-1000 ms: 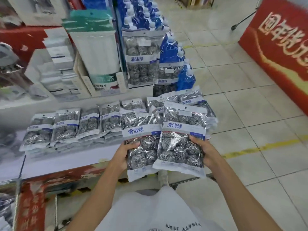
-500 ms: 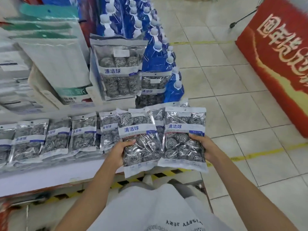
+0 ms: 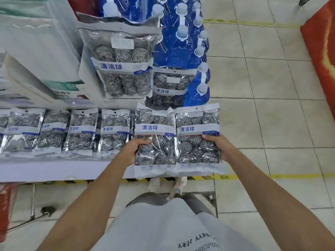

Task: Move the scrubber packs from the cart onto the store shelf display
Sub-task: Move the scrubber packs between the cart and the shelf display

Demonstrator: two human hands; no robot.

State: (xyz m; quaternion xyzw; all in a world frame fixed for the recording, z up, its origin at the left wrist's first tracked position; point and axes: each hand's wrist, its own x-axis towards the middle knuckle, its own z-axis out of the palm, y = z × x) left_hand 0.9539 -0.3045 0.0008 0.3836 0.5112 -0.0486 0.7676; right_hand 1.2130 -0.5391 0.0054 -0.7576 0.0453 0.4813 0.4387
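Two scrubber packs (image 3: 176, 140) side by side at the right end of the shelf (image 3: 54, 171), long axis running away from the body, tops toward the upright packs (image 3: 125, 69). Left hand (image 3: 134, 149) gripping the left pack's edge, right hand (image 3: 217, 144) gripping the right one's. Row of flat packs (image 3: 81, 131) just to the left, so probably only lowering left to do.

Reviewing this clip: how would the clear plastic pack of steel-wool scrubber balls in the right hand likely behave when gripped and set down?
The clear plastic pack of steel-wool scrubber balls probably is light: the right hand holds it by one edge alone. Its glossy, wrinkled film likely is slippery and floppy, so the balls may shift inside. Laid flat, it should stay put like the packs lying in the shelf row.
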